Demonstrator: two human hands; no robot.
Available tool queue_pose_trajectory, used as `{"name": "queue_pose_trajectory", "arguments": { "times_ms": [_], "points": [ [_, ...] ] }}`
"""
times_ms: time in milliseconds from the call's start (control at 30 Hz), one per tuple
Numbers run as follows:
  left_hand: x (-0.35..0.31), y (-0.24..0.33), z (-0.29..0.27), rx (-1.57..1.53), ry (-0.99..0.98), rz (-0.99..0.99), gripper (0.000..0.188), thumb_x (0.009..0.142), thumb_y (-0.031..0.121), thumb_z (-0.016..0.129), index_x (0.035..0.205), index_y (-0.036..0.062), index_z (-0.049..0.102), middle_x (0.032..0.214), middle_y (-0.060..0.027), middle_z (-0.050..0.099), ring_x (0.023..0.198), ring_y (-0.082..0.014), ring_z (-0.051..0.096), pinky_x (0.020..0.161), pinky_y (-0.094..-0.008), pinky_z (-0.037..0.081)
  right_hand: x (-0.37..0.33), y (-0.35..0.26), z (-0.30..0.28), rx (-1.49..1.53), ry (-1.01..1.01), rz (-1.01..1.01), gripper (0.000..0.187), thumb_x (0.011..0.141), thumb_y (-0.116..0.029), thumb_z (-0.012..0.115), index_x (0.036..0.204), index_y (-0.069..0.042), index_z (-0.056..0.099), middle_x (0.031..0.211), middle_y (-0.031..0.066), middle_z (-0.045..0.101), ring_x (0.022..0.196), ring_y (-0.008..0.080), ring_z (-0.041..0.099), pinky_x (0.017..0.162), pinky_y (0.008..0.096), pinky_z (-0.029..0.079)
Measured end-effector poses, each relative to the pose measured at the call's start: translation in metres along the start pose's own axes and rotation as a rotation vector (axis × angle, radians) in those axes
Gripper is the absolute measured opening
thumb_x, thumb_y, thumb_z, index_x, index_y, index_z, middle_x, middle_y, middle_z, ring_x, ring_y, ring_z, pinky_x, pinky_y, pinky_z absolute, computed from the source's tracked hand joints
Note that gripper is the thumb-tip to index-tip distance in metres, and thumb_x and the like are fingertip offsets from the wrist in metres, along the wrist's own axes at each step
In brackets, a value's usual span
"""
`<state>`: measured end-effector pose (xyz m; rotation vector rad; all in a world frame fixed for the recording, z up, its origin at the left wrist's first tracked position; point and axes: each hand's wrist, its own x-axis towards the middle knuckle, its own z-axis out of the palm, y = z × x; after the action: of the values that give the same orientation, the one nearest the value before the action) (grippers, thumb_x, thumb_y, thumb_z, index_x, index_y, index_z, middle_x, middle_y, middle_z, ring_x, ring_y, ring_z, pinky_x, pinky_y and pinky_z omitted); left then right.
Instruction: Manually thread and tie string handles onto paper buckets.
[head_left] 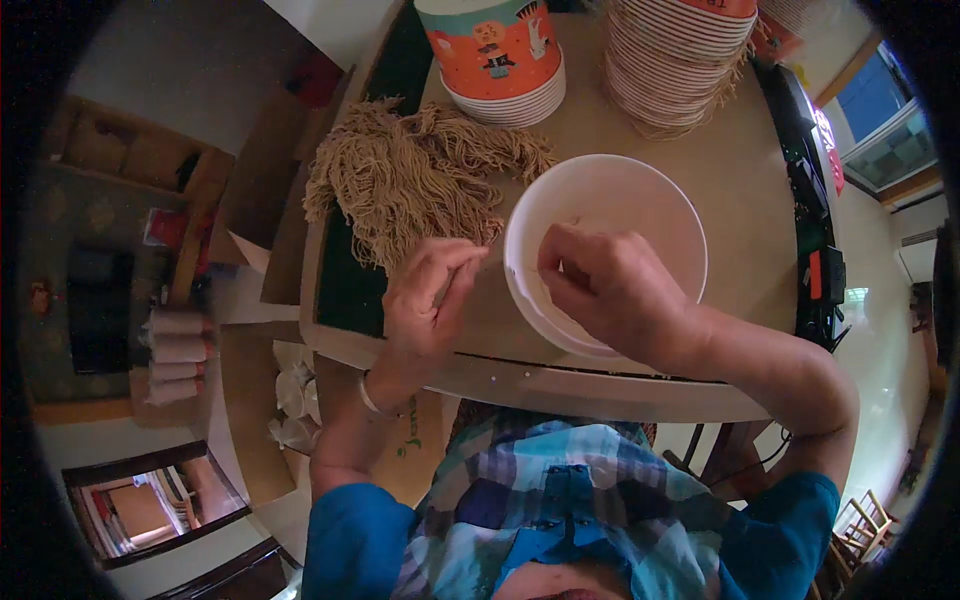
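Observation:
A round white bucket (660,190) stands near the table's front edge, its open top toward me. My right hand (620,285) is over its mouth with fingers curled together; what they grip, if anything, is too small to tell. Left of the rim, my left hand (435,295) is closed, thumb and forefinger pinched toward the bucket. Whatever sits in that pinch cannot be made out. Just beyond the left hand lies a loose heap of tan twine strands (400,180), reaching toward the bucket's far left side.
A stack of orange-and-teal printed paper buckets (495,65) stands at the back. Right of it rises a tall stack of nested buckets (675,70) with twine hanging along it. Dark objects line the table's right edge, including a black-and-orange item (822,275). Cardboard boxes (255,410) stand at left.

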<state>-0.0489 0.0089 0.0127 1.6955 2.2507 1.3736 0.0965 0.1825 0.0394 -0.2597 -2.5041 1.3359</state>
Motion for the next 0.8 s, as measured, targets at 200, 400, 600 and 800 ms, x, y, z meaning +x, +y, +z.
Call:
{"name": "queue_pose_trajectory", "arguments": {
  "times_ms": [200, 400, 600, 800],
  "points": [
    [-0.016, -0.001, 0.011, -0.229, -0.068, -0.223, 0.018, 0.093, -0.001, 0.06, 0.11, 0.0006, 0.065, 0.104, -0.0106, 0.067, 0.098, -0.0188, 0.064, 0.088, -0.0292, 0.049, 0.003, 0.0, 0.004, -0.026, -0.033, -0.016, 0.007, 0.086, -0.006, 0.062, 0.087, -0.001, 0.059, 0.072, 0.0194, 0.061, 0.064, 0.0364, 0.061, 0.059, 0.0419, 0.048],
    [-0.022, -0.005, 0.018, -0.472, -0.074, -0.357, 0.02, 0.093, 0.0, 0.059, 0.112, 0.0004, 0.064, 0.107, -0.0077, 0.067, 0.101, -0.0138, 0.062, 0.09, -0.0274, 0.048, 0.005, 0.001, 0.005, -0.073, -0.062, -0.012, 0.008, 0.085, -0.007, 0.062, 0.088, 0.0, 0.059, 0.073, 0.0203, 0.061, 0.066, 0.0386, 0.062, 0.06, 0.0433, 0.048],
    [-0.024, -0.006, 0.021, -0.499, -0.053, -0.377, 0.02, 0.093, 0.001, 0.061, 0.113, 0.0007, 0.064, 0.106, -0.0066, 0.067, 0.099, -0.0125, 0.062, 0.089, -0.0268, 0.048, 0.008, -0.004, 0.001, -0.071, -0.143, 0.043, 0.014, 0.091, -0.015, 0.055, 0.092, -0.001, 0.058, 0.079, 0.0253, 0.064, 0.08, 0.0457, 0.063, 0.07, 0.0542, 0.05],
    [-0.022, -0.006, 0.023, -0.501, -0.047, -0.385, 0.02, 0.092, 0.001, 0.062, 0.112, 0.0014, 0.064, 0.105, -0.0061, 0.068, 0.096, -0.0125, 0.063, 0.087, -0.0268, 0.049, 0.007, 0.002, 0.004, -0.053, -0.109, 0.001, 0.01, 0.087, -0.011, 0.059, 0.089, -0.001, 0.059, 0.076, 0.0213, 0.062, 0.072, 0.0412, 0.062, 0.065, 0.048, 0.049]
  ]
}}
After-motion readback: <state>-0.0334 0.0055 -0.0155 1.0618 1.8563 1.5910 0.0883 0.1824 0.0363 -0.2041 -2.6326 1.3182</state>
